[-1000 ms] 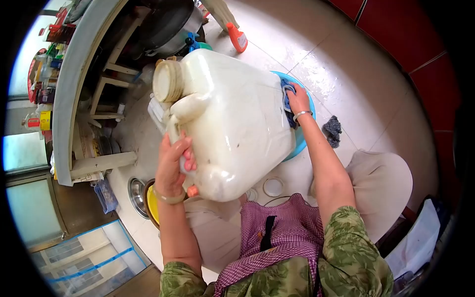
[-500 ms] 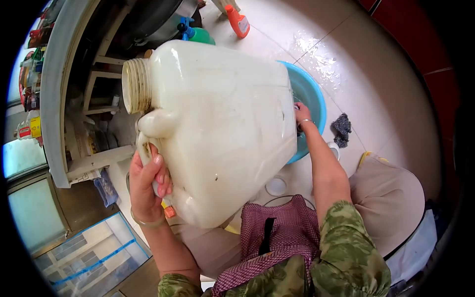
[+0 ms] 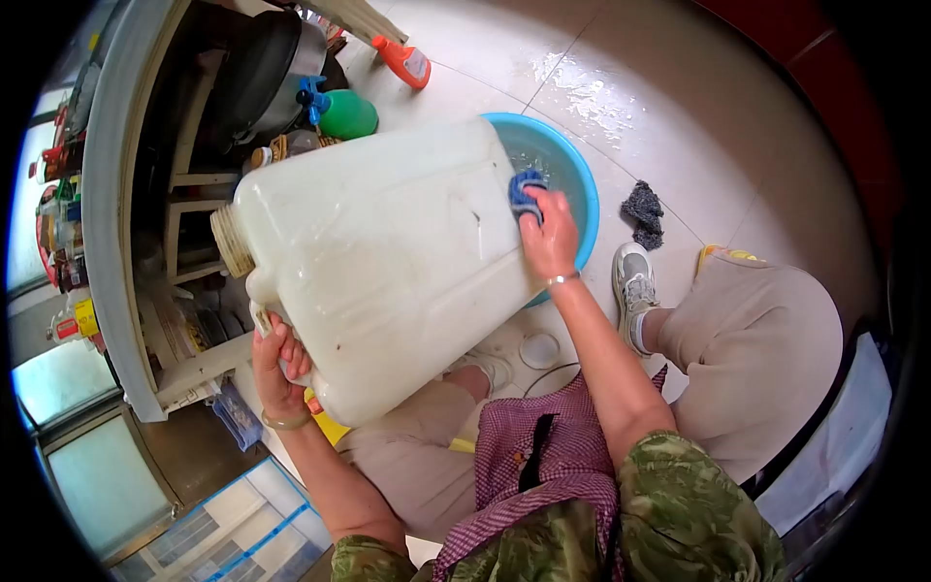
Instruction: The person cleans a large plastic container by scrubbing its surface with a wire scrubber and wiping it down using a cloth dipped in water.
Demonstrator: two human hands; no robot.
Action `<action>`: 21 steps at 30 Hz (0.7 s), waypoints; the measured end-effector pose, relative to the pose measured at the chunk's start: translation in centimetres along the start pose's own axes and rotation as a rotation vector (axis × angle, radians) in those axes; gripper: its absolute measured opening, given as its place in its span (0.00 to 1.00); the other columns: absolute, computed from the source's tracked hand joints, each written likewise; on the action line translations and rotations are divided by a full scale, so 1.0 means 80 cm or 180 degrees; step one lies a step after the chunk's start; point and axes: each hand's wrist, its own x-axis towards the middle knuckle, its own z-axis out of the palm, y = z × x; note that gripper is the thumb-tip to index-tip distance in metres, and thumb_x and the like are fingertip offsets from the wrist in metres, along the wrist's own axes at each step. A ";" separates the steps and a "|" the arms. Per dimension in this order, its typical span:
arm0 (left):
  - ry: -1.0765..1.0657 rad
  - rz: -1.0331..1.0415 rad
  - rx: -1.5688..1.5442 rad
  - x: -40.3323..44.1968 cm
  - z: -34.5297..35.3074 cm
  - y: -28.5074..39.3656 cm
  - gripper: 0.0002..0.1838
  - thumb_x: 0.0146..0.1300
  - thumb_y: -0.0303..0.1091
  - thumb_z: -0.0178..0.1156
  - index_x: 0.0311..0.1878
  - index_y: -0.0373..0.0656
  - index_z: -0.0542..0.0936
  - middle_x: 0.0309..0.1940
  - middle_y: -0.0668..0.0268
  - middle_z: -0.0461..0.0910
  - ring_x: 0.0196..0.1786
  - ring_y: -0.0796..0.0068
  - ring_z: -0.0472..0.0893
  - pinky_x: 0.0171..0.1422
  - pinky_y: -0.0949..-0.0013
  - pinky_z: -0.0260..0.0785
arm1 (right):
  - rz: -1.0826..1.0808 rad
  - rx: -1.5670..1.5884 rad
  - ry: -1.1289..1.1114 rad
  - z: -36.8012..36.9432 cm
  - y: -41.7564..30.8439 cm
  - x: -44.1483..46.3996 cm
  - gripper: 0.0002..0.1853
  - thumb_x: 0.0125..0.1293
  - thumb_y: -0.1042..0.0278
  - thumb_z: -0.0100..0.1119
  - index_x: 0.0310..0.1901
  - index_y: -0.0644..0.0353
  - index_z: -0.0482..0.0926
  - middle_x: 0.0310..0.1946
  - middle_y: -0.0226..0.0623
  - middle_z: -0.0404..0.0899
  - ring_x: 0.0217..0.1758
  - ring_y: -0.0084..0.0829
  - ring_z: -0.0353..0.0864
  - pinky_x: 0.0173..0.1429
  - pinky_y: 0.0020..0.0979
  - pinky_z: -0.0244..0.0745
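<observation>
A large whitish plastic jug (image 3: 388, 262) lies on its side in front of me, its open threaded neck toward the left. The fingers of my left hand (image 3: 278, 367) are wrapped round the jug's handle. My right hand (image 3: 551, 238) grips a wet blue cloth (image 3: 526, 195) at the edge of the jug's base. Behind that base, partly covered by it, is a light blue basin (image 3: 585, 184) with water in it.
An orange bottle (image 3: 402, 63) and a green spray bottle (image 3: 347, 114) stand beyond the jug. A dark scrubber (image 3: 643, 214) lies on the wet tiled floor (image 3: 698, 126). Wooden shelving (image 3: 208, 373) is at the left, and a round lid (image 3: 539, 351) lies near my feet.
The jug has turned, showing a broad side, with its neck lower. My right hand has come up from inside the basin with the blue cloth, to the jug's base. My left hand keeps the handle.
</observation>
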 end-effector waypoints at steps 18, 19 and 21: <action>0.0796 0.0725 0.1597 0.030 -0.031 -0.050 0.21 0.73 0.36 0.57 0.65 0.38 0.72 0.55 0.59 0.81 0.53 0.65 0.83 0.54 0.61 0.80 | 0.2462 0.2375 -0.1048 -0.009 0.125 0.003 0.17 0.64 0.70 0.51 0.51 0.64 0.84 0.43 0.38 0.85 0.44 0.27 0.81 0.52 0.26 0.75; 0.0795 0.0625 0.1774 0.029 -0.041 -0.045 0.21 0.73 0.36 0.57 0.65 0.37 0.73 0.55 0.59 0.81 0.53 0.64 0.83 0.54 0.60 0.80 | 0.2319 0.2457 -0.0952 -0.012 0.115 0.004 0.17 0.64 0.70 0.51 0.50 0.63 0.85 0.43 0.38 0.85 0.45 0.26 0.80 0.52 0.25 0.74; 0.0794 0.0458 0.2103 0.029 -0.080 -0.032 0.22 0.72 0.37 0.57 0.63 0.35 0.74 0.54 0.57 0.82 0.51 0.62 0.84 0.52 0.59 0.81 | 0.2103 0.2821 -0.0940 -0.029 0.086 0.021 0.17 0.61 0.72 0.52 0.49 0.64 0.84 0.46 0.36 0.84 0.48 0.26 0.79 0.55 0.25 0.73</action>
